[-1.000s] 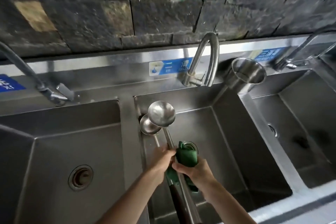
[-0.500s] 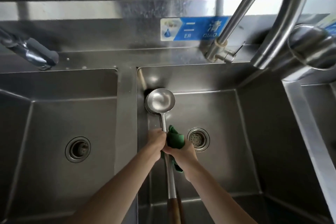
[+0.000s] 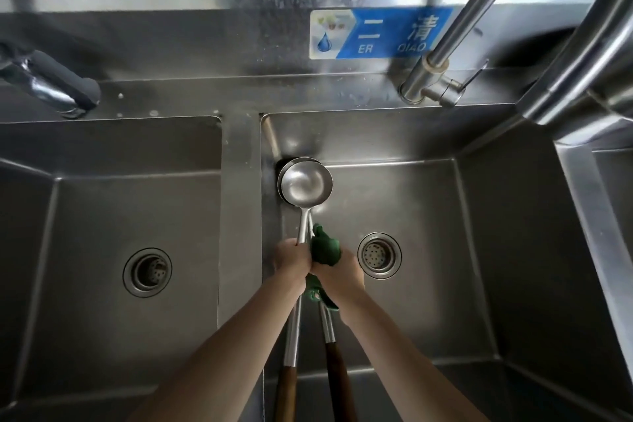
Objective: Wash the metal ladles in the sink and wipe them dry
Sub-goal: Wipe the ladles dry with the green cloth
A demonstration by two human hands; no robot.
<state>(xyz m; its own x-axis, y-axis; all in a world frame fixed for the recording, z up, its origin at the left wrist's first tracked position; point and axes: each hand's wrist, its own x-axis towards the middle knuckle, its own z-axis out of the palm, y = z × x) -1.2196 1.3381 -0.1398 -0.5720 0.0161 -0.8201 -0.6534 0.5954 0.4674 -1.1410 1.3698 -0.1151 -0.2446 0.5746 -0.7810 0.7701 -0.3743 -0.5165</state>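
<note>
Steel sink basin (image 3: 428,301) holds both ladles (image 3: 305,183), bowls beyond the fingers. Left hand (image 3: 290,262) clamps the shafts; right hand (image 3: 337,272) grips a green cloth (image 3: 324,245). Best stroke firmly bowlward.

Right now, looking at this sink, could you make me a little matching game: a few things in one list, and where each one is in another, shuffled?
Things:
1. green cloth
2. top ladle bowl
3. blue sign
4. tap spout

Places:
A. on the back wall
B. bunched in the right hand
C. far left corner of the middle basin
D. upper right, arching toward the camera

Pairs: 1-B, 2-C, 3-A, 4-D
</note>
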